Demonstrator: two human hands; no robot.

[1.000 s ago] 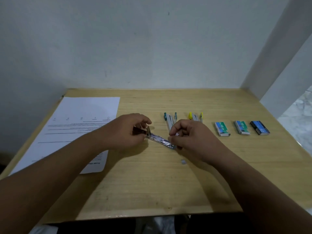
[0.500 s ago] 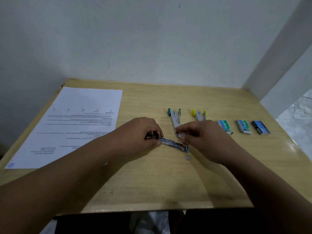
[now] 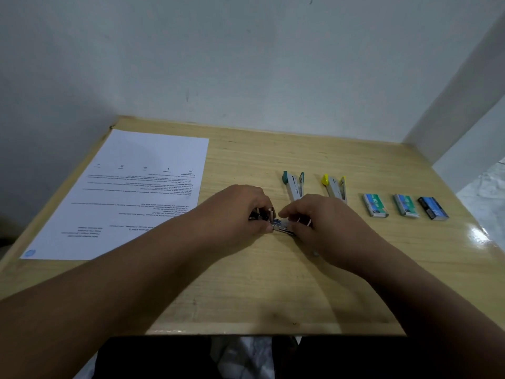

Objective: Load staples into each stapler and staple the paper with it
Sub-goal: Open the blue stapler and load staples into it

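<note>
A small metal stapler (image 3: 279, 224) lies opened on the wooden table (image 3: 273, 283), mostly covered by both hands. My left hand (image 3: 240, 212) grips its dark rear end. My right hand (image 3: 322, 225) has curled fingers over the front of the metal channel; what they pinch is hidden. A teal stapler (image 3: 293, 184) and a yellow stapler (image 3: 335, 186) lie beyond my hands. The printed paper (image 3: 131, 192) lies at the left.
Three staple boxes lie in a row at the right: two green ones (image 3: 375, 205) (image 3: 405, 205) and a dark blue one (image 3: 432, 208). Walls close the table at the back and left. A white post (image 3: 459, 105) stands at the back right.
My hands have drawn closer together over the stapler, and my right hand now covers its front end. The camera has tilted so the table sits lower in view.
</note>
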